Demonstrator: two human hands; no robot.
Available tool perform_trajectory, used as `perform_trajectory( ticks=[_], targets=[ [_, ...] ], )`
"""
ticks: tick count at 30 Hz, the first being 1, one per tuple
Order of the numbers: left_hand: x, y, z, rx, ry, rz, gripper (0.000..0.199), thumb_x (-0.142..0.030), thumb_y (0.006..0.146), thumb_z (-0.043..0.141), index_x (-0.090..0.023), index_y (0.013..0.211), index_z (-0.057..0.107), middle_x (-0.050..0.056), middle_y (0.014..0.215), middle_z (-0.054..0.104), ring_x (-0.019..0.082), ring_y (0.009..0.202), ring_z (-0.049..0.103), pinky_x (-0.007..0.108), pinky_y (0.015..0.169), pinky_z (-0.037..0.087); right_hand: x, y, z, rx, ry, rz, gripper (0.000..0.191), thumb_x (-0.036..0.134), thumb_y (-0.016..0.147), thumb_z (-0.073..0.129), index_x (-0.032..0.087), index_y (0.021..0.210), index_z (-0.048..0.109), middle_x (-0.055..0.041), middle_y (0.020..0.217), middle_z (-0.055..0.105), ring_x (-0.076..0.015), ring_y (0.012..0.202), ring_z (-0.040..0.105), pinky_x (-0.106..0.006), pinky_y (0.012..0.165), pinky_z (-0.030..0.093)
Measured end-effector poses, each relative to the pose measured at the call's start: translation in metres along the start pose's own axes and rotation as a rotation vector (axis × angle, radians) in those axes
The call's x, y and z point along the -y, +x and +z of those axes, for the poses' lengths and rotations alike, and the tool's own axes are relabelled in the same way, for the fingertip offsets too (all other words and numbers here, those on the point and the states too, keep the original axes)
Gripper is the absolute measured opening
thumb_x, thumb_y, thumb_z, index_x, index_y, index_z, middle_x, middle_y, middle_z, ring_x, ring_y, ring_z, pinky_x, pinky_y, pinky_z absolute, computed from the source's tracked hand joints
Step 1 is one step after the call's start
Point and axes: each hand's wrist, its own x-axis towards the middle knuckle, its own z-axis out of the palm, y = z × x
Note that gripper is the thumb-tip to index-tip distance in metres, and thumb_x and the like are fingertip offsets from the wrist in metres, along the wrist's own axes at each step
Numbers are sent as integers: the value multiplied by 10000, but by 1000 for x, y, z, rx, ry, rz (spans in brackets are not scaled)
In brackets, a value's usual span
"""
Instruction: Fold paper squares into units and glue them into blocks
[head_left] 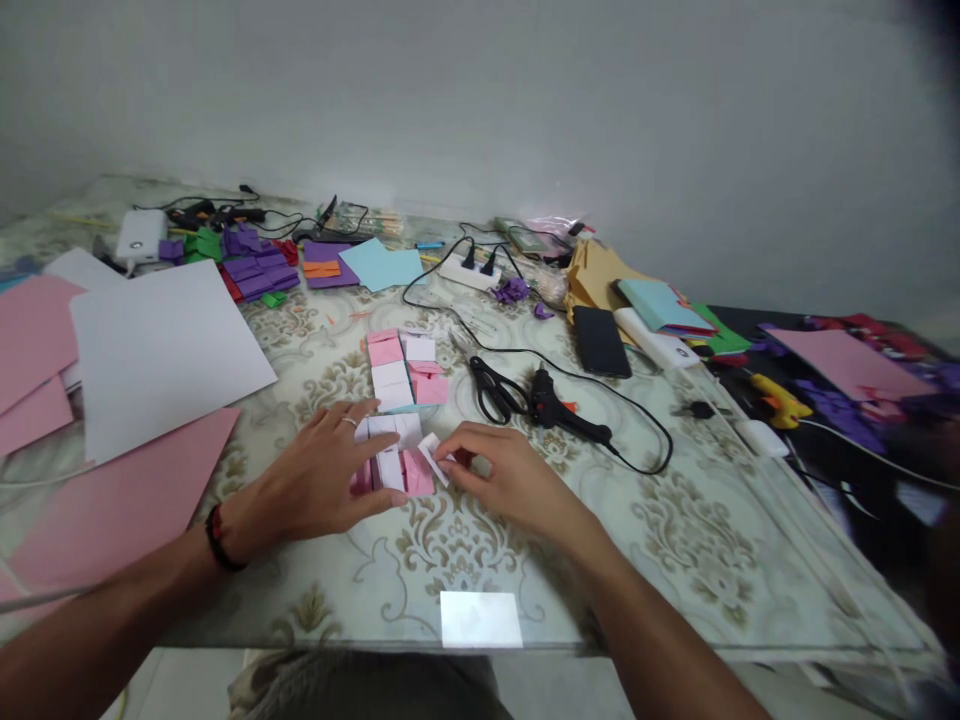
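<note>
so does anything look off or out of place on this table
Nothing looks spilled or broken. Just a bit untidy: the black glue gun lies on its side, its cord looping loosely across the table, and orange scraps lie stray near the folded papers.

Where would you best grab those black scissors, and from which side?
Probably by the handle loops of the black scissors, coming from above on the person's side: the scissors lie flat, loops toward the person, blades pointing away. Keeping a little left seems wise, since the black glue gun lies just to the right.
</note>
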Motion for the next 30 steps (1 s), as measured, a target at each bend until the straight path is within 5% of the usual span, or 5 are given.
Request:
perform_trajectory(
  ticks=[4, 7, 14, 30],
  targets=[
    [-7, -5, -5, 50, 34, -45, 482, -587, 949, 605, -247, 1276, 703, 163, 1285, 657, 338, 1028, 698, 452, 811, 573, -5, 1, -1, -63, -27, 41, 117, 160, 936, 629, 212, 1016, 696, -29, 913, 748, -162, 777, 674, -262, 697, 500],
    [-8, -5, -2, 64, 15, -9, 376, -519, 987, 566, -225, 1133, 750, 107, 1078, 702, 248, 777, 700, 381, 685, 554, -9, 2, -2, -100, -20, 117, 227, 181, 924, 663, 223, 1145, 630, -4, 869, 744, -167, 767, 688, -268, 703, 507],
    [-3, 0, 4, -47, -90, 120, 239, -385, 979, 626, -182, 997, 749, 139, 1214, 680, 301, 1114, 662, 469, 998, 520, -4, 3, 5, -68, -57, 82, 74, 171, 923, 675, 202, 988, 687, -22, 872, 732, -161, 760, 664, -274, 721, 513],
    [-2, 1, 6, -17, -135, 138, 246, -393, 982, 619, -186, 1027, 745, 119, 1162, 703, 290, 1085, 659, 460, 982, 515, -5, 5, 16, 19, -87, 56, 179, 84, 904, 672, 202, 1025, 731, -46, 934, 736, -162, 763, 655, -293, 731, 525]
  ],
)
